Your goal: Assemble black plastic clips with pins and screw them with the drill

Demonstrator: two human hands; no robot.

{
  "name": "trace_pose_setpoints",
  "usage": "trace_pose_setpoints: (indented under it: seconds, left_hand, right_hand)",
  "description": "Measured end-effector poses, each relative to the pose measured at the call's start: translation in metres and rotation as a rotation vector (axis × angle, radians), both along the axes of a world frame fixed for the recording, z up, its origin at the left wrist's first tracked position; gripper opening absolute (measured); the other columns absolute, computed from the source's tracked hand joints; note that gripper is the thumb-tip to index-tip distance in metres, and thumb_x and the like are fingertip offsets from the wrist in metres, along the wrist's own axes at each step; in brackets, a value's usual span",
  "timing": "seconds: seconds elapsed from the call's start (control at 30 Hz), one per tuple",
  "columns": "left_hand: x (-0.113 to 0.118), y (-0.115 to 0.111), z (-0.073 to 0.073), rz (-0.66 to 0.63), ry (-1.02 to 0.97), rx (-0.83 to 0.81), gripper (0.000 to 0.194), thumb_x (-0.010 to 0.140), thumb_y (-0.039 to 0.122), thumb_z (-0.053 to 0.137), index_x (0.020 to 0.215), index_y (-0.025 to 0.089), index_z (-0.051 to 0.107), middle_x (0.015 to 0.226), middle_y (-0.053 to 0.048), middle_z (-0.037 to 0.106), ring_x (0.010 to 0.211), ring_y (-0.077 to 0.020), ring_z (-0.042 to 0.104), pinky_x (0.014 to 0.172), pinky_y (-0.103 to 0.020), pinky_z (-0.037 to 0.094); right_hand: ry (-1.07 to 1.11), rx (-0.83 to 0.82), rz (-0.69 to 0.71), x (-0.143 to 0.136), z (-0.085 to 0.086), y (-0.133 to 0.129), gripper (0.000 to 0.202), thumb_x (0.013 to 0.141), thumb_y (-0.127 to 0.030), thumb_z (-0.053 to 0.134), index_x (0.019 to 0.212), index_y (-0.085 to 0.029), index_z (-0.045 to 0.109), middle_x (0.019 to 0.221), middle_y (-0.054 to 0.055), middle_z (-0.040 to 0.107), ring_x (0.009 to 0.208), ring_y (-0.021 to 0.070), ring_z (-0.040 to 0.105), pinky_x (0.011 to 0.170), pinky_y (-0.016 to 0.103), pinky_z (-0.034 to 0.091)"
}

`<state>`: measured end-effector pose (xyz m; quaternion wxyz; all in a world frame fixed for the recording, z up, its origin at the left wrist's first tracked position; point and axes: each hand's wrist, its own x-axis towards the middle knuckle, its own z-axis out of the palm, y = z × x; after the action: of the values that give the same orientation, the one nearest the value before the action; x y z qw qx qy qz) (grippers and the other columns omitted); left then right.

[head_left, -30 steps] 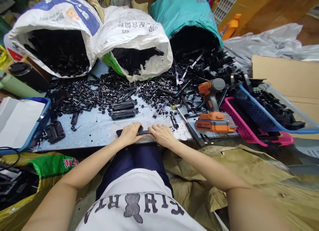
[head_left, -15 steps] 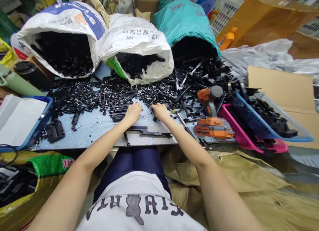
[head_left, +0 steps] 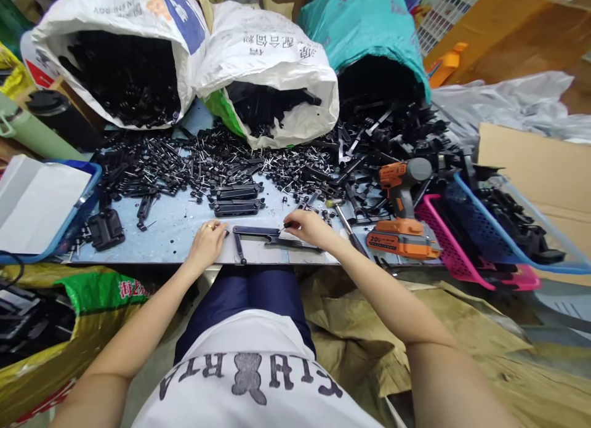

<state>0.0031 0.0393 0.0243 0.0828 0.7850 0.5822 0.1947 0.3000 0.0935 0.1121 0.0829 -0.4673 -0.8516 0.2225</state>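
My left hand (head_left: pixel 207 244) is closed near the table's front edge, with a small black piece at its fingertips. My right hand (head_left: pixel 310 228) pinches a small black part with a thin metal pin (head_left: pixel 281 231) at the right end of a dark, jointed arm (head_left: pixel 256 231). A short link (head_left: pixel 241 249) hangs from this arm's left end, beside my left hand. Under my right hand lies a flat dark bracket (head_left: pixel 295 243), partly covered. Behind the hands, several assembled black arms (head_left: pixel 237 206) lie side by side.
Heaps of small black pinned parts (head_left: pixel 152 163) spread across the table below two white sacks (head_left: pixel 272 46) and a teal sack (head_left: pixel 360 28). To the right are a hammer (head_left: pixel 348 228), an orange cordless drill (head_left: pixel 401 212), a pink basket (head_left: pixel 443 243) and a blue basket (head_left: pixel 484 231).
Both hands have come back from the small-part heap toward the table's front edge. The left moved left of the jointed arm, while the right reached its right end with a small pinned part.
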Motion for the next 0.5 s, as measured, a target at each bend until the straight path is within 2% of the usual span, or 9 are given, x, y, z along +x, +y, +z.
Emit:
trace_pose_setpoints:
  seconds: [0.17,0.23,0.3,0.37,0.43,0.5]
  left_hand:
    - [0.004,-0.011,0.004,-0.011,0.110,-0.026,0.033,0.089,0.024,0.040,0.116,0.016,0.057,0.098,-0.014,0.058,0.089,-0.0263,0.053,0.080,-0.040,0.046]
    - [0.007,-0.009,0.005,0.019,0.123,-0.036,0.030,0.088,0.024,0.040,0.109,0.014,0.060,0.096,-0.015,0.058,0.090,-0.0274,0.054,0.079,-0.041,0.047]
    - [0.010,-0.004,0.004,0.061,0.049,-0.055,0.025,0.087,0.022,0.041,0.100,0.014,0.061,0.091,-0.014,0.059,0.089,-0.0270,0.056,0.080,-0.042,0.048]
    - [0.014,0.002,0.003,0.143,-0.159,-0.060,0.022,0.086,0.021,0.043,0.097,0.016,0.060,0.090,-0.011,0.060,0.083,-0.0236,0.060,0.080,-0.041,0.049]
    - [0.019,0.006,0.002,0.214,-0.480,-0.067,0.022,0.087,0.025,0.044,0.102,0.017,0.057,0.092,-0.008,0.060,0.075,-0.0185,0.063,0.076,-0.037,0.053]
    - [0.027,0.009,0.002,0.225,-0.801,-0.095,0.024,0.088,0.032,0.044,0.106,0.018,0.052,0.092,-0.005,0.059,0.073,-0.0153,0.066,0.072,-0.033,0.055]
  right_hand:
    - [-0.273,0.110,0.100,-0.022,0.009,-0.006,0.011,0.084,-0.015,0.053,0.088,-0.014,0.064,0.088,0.009,0.064,0.077,0.0165,0.060,0.066,0.024,0.038]
    - [-0.367,0.119,0.177,-0.029,0.011,-0.008,0.014,0.085,-0.012,0.050,0.088,-0.014,0.063,0.088,0.010,0.064,0.075,0.0166,0.060,0.063,0.024,0.036]
    - [-0.409,0.099,0.256,-0.033,0.013,-0.008,0.016,0.085,-0.011,0.049,0.088,-0.014,0.064,0.087,0.009,0.064,0.074,0.0164,0.061,0.062,0.024,0.035]
    - [-0.398,0.079,0.264,-0.033,0.012,-0.008,0.015,0.085,-0.013,0.050,0.089,-0.015,0.065,0.089,0.008,0.065,0.076,0.0166,0.061,0.063,0.024,0.035]
    - [-0.362,0.073,0.206,-0.031,0.009,-0.007,0.015,0.086,-0.016,0.051,0.090,-0.016,0.066,0.091,0.008,0.066,0.077,0.0170,0.062,0.065,0.024,0.037]
    - [-0.309,0.073,0.148,-0.028,0.005,-0.006,0.016,0.086,-0.018,0.052,0.092,-0.016,0.066,0.093,0.008,0.066,0.079,0.0173,0.062,0.067,0.025,0.038]
